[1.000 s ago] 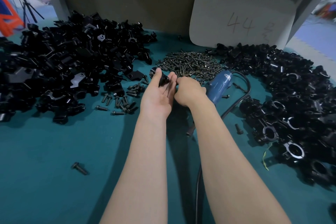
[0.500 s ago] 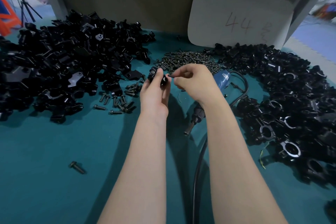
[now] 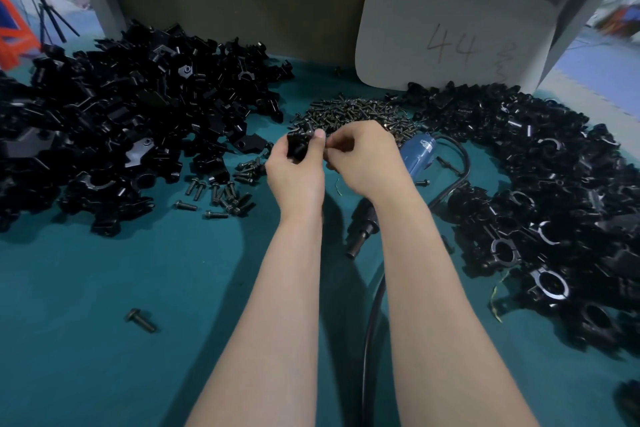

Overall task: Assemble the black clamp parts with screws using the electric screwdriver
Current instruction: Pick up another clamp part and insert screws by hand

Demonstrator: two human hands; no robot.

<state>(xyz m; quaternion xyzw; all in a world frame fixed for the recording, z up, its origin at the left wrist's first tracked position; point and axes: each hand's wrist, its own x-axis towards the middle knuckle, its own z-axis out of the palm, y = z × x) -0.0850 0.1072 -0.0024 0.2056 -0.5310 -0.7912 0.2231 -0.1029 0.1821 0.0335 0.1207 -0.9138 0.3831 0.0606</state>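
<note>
My left hand (image 3: 294, 178) grips a black clamp part (image 3: 297, 148), centre far; my right hand (image 3: 363, 159) curls at its right edge, grip indiscernible. Blue electric screwdriver (image 3: 418, 153) just right; open teal tabletop (image 3: 86, 274) near left.

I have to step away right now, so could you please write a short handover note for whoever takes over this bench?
Left hand: grips one black clamp part above the table.
Right hand: pinches what looks like a screw at that part.
Electric screwdriver: lies on the table under the right wrist, not held.
Screw pile is just behind the hands; loose parts pile on the left, apparently finished clamps on the right.
Done: screw brought to the part.
Left: pick up the screwdriver, drive the screw, put the clamp with the right-hand pile.
</note>
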